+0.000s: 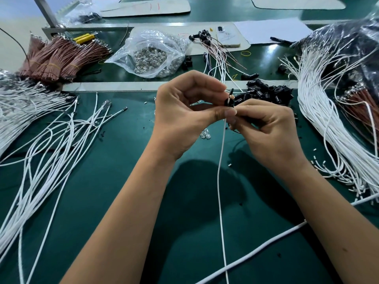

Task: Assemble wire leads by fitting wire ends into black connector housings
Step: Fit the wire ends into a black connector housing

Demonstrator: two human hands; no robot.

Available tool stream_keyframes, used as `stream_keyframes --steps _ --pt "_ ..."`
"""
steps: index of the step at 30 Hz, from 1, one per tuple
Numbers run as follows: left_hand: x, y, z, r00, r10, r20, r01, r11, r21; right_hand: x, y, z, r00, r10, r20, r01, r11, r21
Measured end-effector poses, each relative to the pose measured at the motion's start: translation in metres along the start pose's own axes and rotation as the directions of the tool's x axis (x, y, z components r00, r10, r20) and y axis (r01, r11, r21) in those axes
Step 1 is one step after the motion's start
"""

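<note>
- Counter [127, 181]: dark green mat, runs across whole view w/ a raised pale strip across the middle.
- White wire bundle [320, 111], right side: big sweep of long leads, spilling from a clear bag w/ dark contents at far right.
- Loose white wires [51, 144], left side: fanned over the counter, crimped ends pointing toward centre.
- Brown wire bundles [61, 56], back left: several bunches tied w/ yellow bands, lying side by side.
- Clear plastic bag [149, 52], back centre: holds small shiny clear parts, mouth open.
- Finished leads [215, 50] just right of bag: thin wires w/ black heads, loosely piled.
- Pile of black connector housings [266, 94]: on counter just behind the hands.
- Left hand [184, 111]: raised over counter centre; fingers curled together, thumb + forefinger pinching the black connector housing [229, 101] at its side.
- Right hand [266, 128]: close against the left, fingers curled, thumb + fingertips pinching the white wire [220, 171] right under the housing.
- The white wire: top end meets the housing between the two hands; how far it is seated, can't tell. Rest hangs down toward the near edge, crossing a thicker white cable [266, 243].
</note>
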State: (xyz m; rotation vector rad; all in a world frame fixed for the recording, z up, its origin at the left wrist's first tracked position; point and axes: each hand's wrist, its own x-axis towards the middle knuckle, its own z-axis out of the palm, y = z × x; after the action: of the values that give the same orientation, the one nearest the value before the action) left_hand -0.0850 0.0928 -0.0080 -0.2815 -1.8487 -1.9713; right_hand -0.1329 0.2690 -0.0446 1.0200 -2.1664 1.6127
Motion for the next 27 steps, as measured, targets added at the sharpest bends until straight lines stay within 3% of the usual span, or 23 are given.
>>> stream_keyframes --steps 7,11,19,27 --pt "0.000 0.000 0.000 1.000 0.004 -0.007 -0.004 1.000 0.000 -0.001 -0.001 0.000 0.999 0.030 -0.016 -0.030 1.000 0.003" --pt "0.001 -0.003 -0.002 0.999 -0.051 -0.002 0.051 0.995 0.087 -0.003 -0.003 0.001 0.998 0.064 0.004 -0.064 0.997 -0.036" --pt "0.002 -0.012 -0.002 0.973 -0.197 -0.121 0.203 0.979 0.036 -0.002 -0.008 0.000 0.985 0.169 0.030 -0.171 0.965 0.200" --pt "-0.002 -0.016 0.012 0.942 -0.333 -0.052 0.325 0.938 -0.119 0.001 -0.010 0.000 0.957 0.285 -0.053 -0.249 0.903 0.350"
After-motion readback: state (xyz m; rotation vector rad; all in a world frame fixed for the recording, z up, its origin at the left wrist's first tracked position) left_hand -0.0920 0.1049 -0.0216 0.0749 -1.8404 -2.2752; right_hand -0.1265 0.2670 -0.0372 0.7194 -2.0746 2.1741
